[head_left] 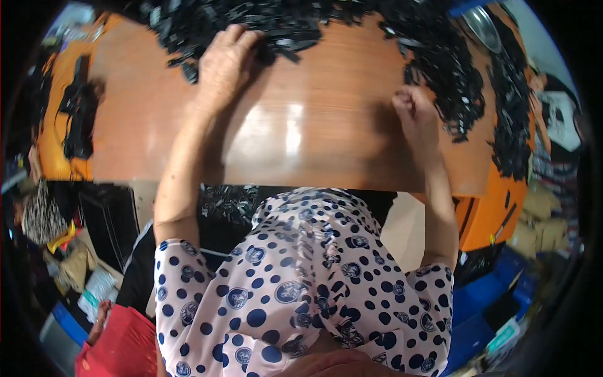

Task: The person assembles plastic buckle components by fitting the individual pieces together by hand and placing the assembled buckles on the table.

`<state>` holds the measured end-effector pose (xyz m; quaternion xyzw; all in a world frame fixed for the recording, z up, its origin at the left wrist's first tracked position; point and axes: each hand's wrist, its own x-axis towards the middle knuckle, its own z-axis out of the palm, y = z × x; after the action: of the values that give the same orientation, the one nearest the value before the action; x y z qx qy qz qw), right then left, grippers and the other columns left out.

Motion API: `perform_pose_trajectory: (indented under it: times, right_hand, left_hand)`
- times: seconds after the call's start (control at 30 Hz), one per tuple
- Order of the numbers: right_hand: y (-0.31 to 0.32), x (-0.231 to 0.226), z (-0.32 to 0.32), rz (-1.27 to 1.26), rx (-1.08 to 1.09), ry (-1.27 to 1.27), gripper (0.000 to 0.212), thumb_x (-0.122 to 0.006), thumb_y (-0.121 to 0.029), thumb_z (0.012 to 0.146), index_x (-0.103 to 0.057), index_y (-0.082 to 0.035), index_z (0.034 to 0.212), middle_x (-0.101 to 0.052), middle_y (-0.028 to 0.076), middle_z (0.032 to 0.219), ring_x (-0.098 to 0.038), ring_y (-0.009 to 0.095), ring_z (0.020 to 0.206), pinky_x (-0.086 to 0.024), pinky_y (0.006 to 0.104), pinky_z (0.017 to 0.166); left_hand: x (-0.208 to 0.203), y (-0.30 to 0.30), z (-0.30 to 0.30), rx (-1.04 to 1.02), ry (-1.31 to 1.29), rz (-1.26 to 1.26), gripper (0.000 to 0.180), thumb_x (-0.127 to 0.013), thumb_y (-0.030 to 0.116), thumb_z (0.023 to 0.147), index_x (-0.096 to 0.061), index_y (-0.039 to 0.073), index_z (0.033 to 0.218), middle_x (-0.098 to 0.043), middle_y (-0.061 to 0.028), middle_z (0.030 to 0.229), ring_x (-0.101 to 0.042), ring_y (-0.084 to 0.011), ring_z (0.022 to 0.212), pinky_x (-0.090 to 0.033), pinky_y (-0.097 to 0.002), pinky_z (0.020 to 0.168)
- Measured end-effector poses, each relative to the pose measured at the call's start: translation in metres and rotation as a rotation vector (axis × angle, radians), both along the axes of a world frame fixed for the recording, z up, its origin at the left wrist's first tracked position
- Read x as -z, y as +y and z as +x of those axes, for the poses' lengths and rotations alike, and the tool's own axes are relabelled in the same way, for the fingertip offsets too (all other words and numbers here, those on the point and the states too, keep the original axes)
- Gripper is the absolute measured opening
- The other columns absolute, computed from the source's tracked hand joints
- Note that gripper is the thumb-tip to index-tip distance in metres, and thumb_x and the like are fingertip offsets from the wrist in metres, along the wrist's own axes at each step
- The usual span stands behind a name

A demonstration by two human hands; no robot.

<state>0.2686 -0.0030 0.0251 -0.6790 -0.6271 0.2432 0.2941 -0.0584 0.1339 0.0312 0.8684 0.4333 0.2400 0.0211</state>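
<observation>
My left hand (227,66) rests at the near edge of a heap of small black pieces (195,28). These look like shiny, flat plastic strips, too jumbled to name exactly. Its fingers are curled down, and the fingertips are hidden among the dark pieces. Farther right, my right hand (417,116) is closed with the fingers bent in toward the thumb, over the brown tabletop (326,107). Whatever it may hold does not show. Close by on its right lies another band of black pieces (452,94).
A metal bowl (482,30) stands at the far right among black pieces. On the left side lies a black strapped item (78,113). Beneath the table's near edge is a container of black pieces (227,204). Co-workers sit at both sides, one in a red top (122,342).
</observation>
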Motion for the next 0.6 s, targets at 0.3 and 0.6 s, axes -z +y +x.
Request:
perform_pose_trajectory:
  times: [0.3, 0.6]
  right_hand:
    - [0.042, -0.001, 0.039, 0.159, -0.033, -0.384, 0.023, -0.064, -0.023, 0.082, -0.056, -0.002, 0.087, -0.061, 0.014, 0.081, -0.062, 0.034, 0.074, -0.050, 0.0416, 0.062]
    - [0.046, 0.019, 0.026, 0.081, -0.173, -0.649, 0.019, -0.060, -0.020, 0.086, -0.054, -0.002, 0.090, -0.062, 0.016, 0.090, -0.063, 0.033, 0.079, -0.050, 0.0411, 0.065]
  left_hand:
    - [-0.011, 0.003, 0.029, 0.142, 0.232, -0.260, 0.019, -0.065, 0.013, 0.079, -0.058, 0.008, 0.095, -0.058, -0.0073, 0.095, -0.059, -0.0299, 0.086, -0.049, -0.0388, 0.071]
    - [0.021, -0.019, 0.042, 0.099, 0.069, -0.353, 0.021, -0.065, 0.014, 0.080, -0.054, 0.008, 0.098, -0.065, -0.0158, 0.088, -0.062, -0.0354, 0.084, -0.049, -0.0445, 0.070]
